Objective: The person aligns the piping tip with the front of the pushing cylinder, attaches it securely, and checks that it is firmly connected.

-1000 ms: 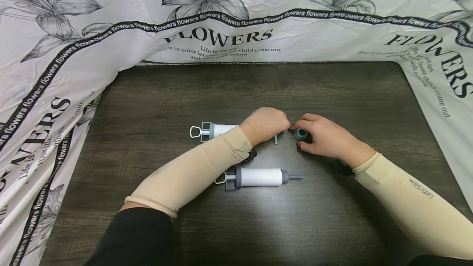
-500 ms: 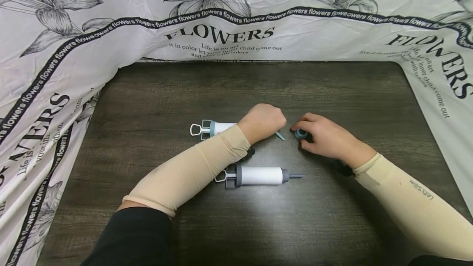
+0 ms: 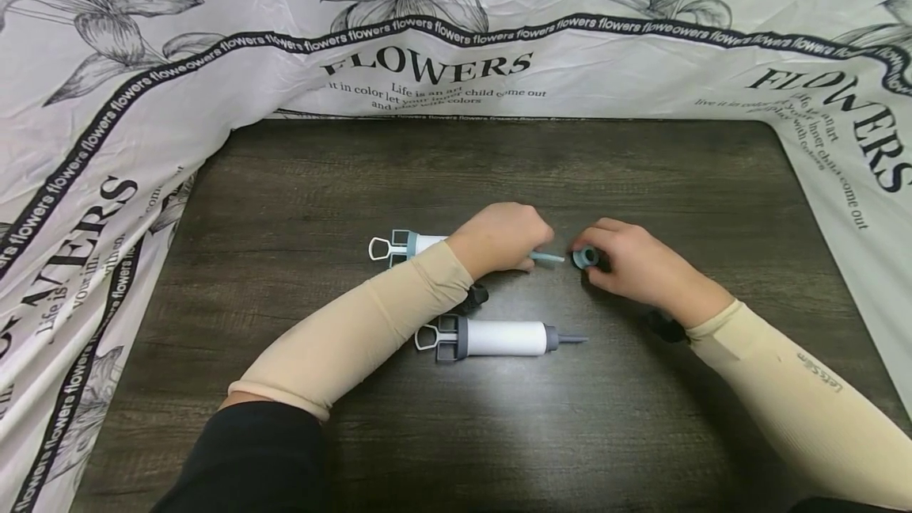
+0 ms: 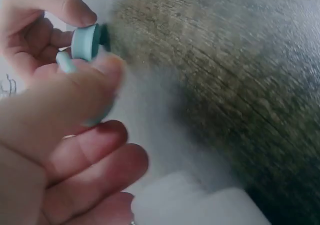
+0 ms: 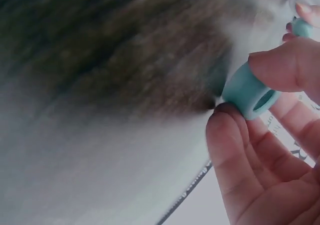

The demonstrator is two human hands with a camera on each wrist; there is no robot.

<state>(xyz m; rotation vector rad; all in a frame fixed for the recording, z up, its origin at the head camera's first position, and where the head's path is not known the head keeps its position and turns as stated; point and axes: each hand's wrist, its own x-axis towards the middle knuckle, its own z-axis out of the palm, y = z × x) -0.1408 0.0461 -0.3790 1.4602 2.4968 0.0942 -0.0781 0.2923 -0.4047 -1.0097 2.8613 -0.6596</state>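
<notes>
In the head view, my left hand (image 3: 502,237) pinches a thin teal nozzle (image 3: 549,257), whose tip points right. My right hand (image 3: 632,264) holds a short teal ring cap (image 3: 586,257) between thumb and fingers, its round hole visible. A small gap separates the nozzle tip from the cap. The right wrist view shows the cap (image 5: 245,92) pinched at its rim. Behind my left hand lies a syringe with a white barrel (image 3: 429,243) and teal flange and a white loop handle; its front end is hidden.
Nearer me lies a similar syringe (image 3: 504,338) with grey fittings and a grey nozzle, pointing right. Both sit on a dark wood-grain table (image 3: 456,172). White cloth (image 3: 299,77) printed with flowers hangs behind it and at both sides.
The nozzle in my left hand has swung from pointing toward me to pointing right at the cap. My right hand and the cap have shifted slightly right.
</notes>
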